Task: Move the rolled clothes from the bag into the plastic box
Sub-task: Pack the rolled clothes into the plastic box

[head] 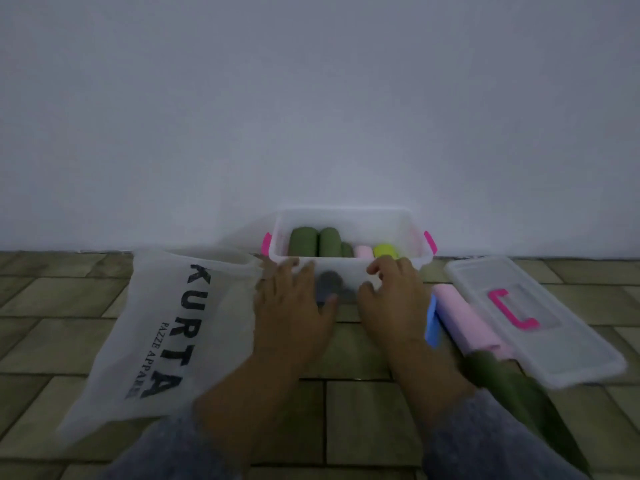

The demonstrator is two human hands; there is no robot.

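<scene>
While the left hand (294,303) lies flat against the plastic box (346,220) and the right hand (391,296) curls over its near rim, hold it steady; rolled clothes (317,242) lie inside, the bag (156,323) beside it.

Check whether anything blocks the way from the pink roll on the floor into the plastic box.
Nothing visible covers the plastic box: its lid lies on the floor to the right. Only the right hand, at the box's near wall, and a blue item lie between the pink roll and the box.
</scene>
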